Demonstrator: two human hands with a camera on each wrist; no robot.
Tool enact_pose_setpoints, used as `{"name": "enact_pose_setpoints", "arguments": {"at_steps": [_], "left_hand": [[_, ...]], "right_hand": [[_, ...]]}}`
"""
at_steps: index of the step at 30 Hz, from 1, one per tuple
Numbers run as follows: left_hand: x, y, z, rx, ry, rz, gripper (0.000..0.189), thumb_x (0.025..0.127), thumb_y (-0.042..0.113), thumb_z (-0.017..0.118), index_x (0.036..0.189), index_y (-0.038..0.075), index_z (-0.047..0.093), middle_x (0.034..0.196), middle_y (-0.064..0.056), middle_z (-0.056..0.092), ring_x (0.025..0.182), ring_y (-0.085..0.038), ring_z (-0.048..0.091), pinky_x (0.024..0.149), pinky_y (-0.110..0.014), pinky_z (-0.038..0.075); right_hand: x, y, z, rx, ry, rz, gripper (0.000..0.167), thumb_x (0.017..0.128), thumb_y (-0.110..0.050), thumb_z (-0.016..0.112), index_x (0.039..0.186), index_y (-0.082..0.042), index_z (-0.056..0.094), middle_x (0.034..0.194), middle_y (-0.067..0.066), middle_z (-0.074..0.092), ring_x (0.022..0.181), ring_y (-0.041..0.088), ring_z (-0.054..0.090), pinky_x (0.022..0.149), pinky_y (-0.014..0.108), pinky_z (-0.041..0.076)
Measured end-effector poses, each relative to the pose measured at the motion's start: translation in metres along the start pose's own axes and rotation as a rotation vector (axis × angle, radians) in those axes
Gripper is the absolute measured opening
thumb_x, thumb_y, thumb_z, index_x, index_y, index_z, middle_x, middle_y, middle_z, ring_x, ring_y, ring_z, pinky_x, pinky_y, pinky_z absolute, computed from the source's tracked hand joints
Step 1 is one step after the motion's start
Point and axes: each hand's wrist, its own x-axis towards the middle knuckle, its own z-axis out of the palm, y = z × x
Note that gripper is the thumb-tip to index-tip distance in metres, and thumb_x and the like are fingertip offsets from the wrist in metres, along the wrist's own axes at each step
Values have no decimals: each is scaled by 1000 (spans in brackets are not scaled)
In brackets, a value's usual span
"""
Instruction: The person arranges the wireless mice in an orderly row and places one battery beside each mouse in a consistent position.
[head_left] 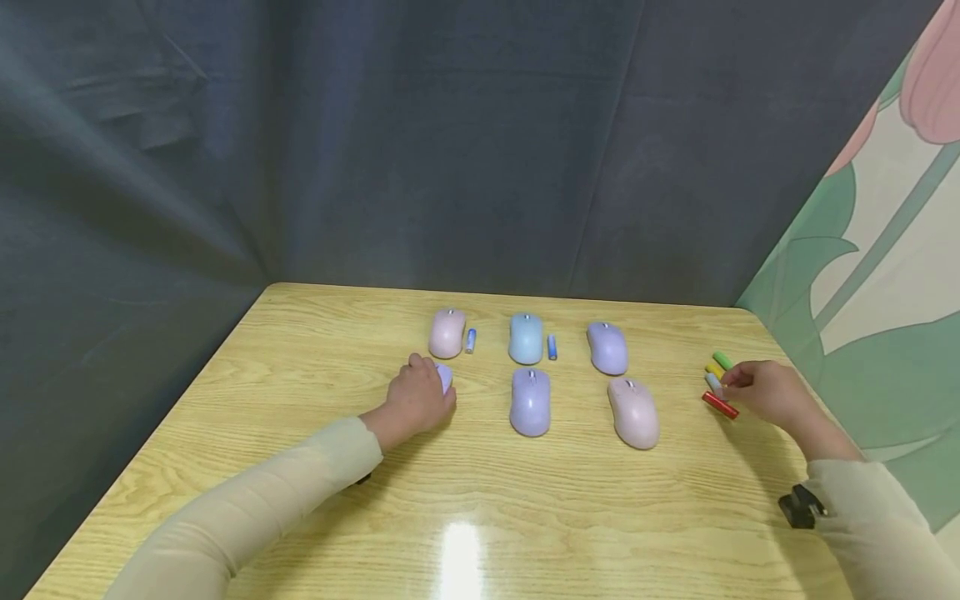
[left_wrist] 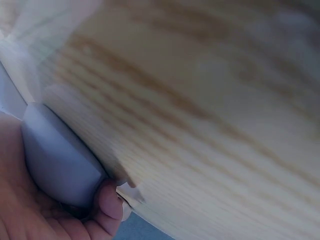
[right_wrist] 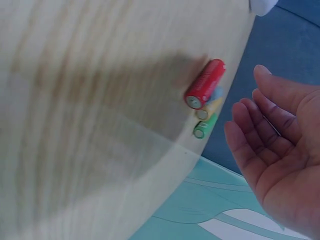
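My left hand (head_left: 422, 395) grips a lavender computer mouse (head_left: 444, 377) on the wooden table, covering most of it. In the left wrist view, curled fingertips (left_wrist: 110, 200) wrap the near end of that mouse (left_wrist: 62, 157). At the right side my right hand (head_left: 765, 396) hovers over a small group of batteries. They are a red battery (head_left: 720, 405), a pale grey-blue one (head_left: 714, 384), a yellow one (head_left: 714, 369) and a green one (head_left: 723, 360). The right wrist view shows that hand (right_wrist: 280, 135) with loosely bent fingers, nothing between them, beside the red battery (right_wrist: 205, 84).
In the back row stand a pink mouse (head_left: 447, 334), a light-blue mouse (head_left: 526, 339) and a purple mouse (head_left: 607, 348). Blue batteries (head_left: 552, 347) lie beside the first two. Closer are another purple mouse (head_left: 530, 403) and a pink one (head_left: 634, 413). A dark curtain (head_left: 480, 150) hangs behind.
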Motion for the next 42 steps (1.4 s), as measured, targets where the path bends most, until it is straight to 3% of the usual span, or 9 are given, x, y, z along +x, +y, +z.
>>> {"name": "enact_pose_setpoints", "arguments": {"at_steps": [17, 42], "left_hand": [[0, 0, -1, -16, 2, -7, 58, 95, 42, 51, 103, -15, 51, 84, -16, 41, 66, -21, 51, 50, -29, 49], [0, 1, -2, -4, -16, -13, 58, 96, 43, 49, 105, -15, 52, 84, -16, 40, 67, -21, 50, 51, -30, 49]], "right_hand": [[-2, 9, 15, 3, -30, 44, 16, 84, -12, 74, 85, 2, 66, 75, 2, 62, 70, 20, 51, 59, 33, 40], [-3, 8, 21, -70, -7, -4, 20, 79, -12, 77, 81, 4, 66, 75, 9, 63, 70, 25, 54, 60, 37, 42]]}}
